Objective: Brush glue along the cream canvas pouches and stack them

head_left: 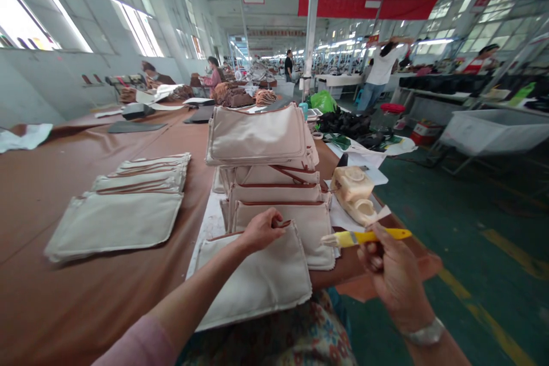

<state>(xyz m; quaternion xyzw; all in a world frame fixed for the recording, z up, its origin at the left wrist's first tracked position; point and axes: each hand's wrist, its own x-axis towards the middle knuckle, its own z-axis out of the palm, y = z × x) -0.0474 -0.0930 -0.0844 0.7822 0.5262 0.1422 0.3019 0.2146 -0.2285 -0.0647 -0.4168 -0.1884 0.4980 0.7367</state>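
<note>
My left hand [265, 230] is closed at the top edge of a cream fabric panel [257, 286], pinching its brown-trimmed corner. That panel lies at the table's front edge, partly over my lap. In my right hand [386, 260] is a yellow-handled brush [360, 237], its pale bristles pointing left, above the table's right edge. Behind the front panel, more cream panels [285, 226] with brown edging overlap in a row, up to a taller stack [259, 134]. Beyond the brush stands a yellowed plastic container [354, 183] with an open cup-like part in front.
A fanned pile of cream panels [124, 220] lies on the brown-covered table [103, 286] at left. Black material [351, 126] and a green bag [323, 102] are heaped behind the container. A white bin [493, 131] stands at right. Several people are farther back.
</note>
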